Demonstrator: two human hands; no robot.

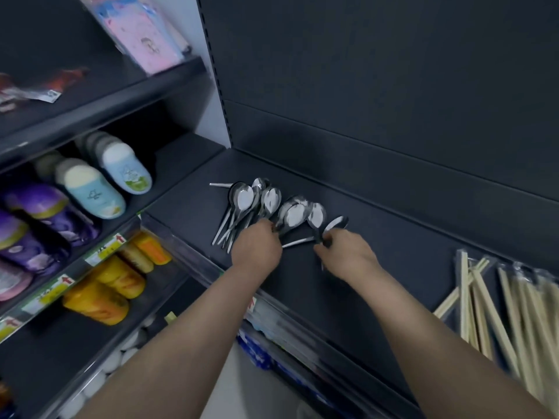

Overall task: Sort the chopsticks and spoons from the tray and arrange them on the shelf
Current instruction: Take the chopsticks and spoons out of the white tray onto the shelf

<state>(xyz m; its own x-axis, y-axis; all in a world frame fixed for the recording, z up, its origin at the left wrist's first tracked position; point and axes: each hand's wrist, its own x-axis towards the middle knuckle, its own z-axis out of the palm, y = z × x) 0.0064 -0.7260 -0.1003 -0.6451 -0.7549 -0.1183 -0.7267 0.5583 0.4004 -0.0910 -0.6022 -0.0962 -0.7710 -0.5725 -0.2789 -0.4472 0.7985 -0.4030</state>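
Several shiny metal spoons (269,204) lie fanned out on the dark shelf (393,237), bowls toward the back wall, handles toward me. My left hand (257,247) rests on the handles of the middle spoons, fingers curled around them. Just right of it, my right hand (344,251) pinches the handle of the rightmost spoon (334,223). A bundle of pale wooden chopsticks (508,309) in clear wrappers lies at the shelf's right end, apart from both hands. No tray is visible.
To the left, a neighbouring rack holds slippers (90,189), purple packs (36,225) and orange bottles (115,285) on lower shelves. A pink package (142,31) leans on the upper shelf. The shelf's front rail (272,300) runs beneath my forearms.
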